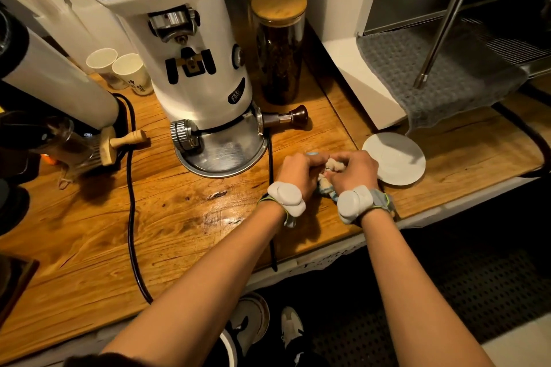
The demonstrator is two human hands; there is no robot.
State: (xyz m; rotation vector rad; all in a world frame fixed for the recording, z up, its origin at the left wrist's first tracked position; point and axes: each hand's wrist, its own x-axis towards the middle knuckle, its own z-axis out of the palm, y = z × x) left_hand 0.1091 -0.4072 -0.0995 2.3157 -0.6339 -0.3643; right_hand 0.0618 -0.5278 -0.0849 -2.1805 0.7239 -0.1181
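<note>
My left hand [299, 171] and my right hand [353, 171] meet over the wooden counter [149, 217], just in front of the white coffee grinder [190, 62]. Both grip a small bunched cloth [333, 165], pale with blue stripes, pressed between them; most of it is hidden by the fingers. Its lower end [326, 188] sticks out between the wrists. Each wrist carries a white device on a strap.
A white saucer [395, 158] lies right of my hands. The grinder's metal tray [220, 155] and a tamper [293, 118] sit behind them. A black cable [131, 188] crosses the counter. A bean jar [278, 48], paper cups [131, 73], a grey towel [432, 74] and a steam wand [441, 30] stand further back.
</note>
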